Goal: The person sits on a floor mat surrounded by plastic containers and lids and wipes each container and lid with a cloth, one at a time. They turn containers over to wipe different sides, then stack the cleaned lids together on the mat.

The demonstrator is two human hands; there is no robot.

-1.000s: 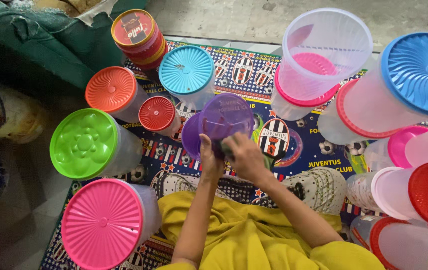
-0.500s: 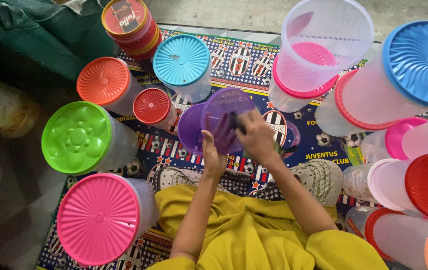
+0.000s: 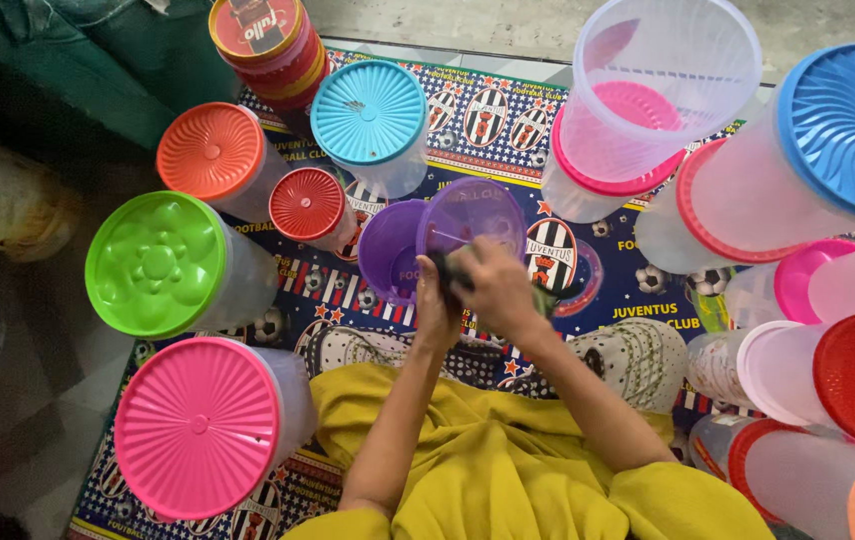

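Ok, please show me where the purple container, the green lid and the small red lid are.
purple container [image 3: 473, 215], head view, on its see-through wall above the hands.
green lid [image 3: 156, 264], head view, on the flower pattern at its middle.
small red lid [image 3: 307, 203], head view, on its ribbed centre.

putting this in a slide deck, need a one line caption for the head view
Seated person's left hand steadies a purple tub while the right hand presses a dark cloth on it, amid lidded containers.

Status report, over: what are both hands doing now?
Left hand holds purple container at its rim. Right hand presses dark cloth into it. Purple lid beside. Red-lidded jar close on the left.
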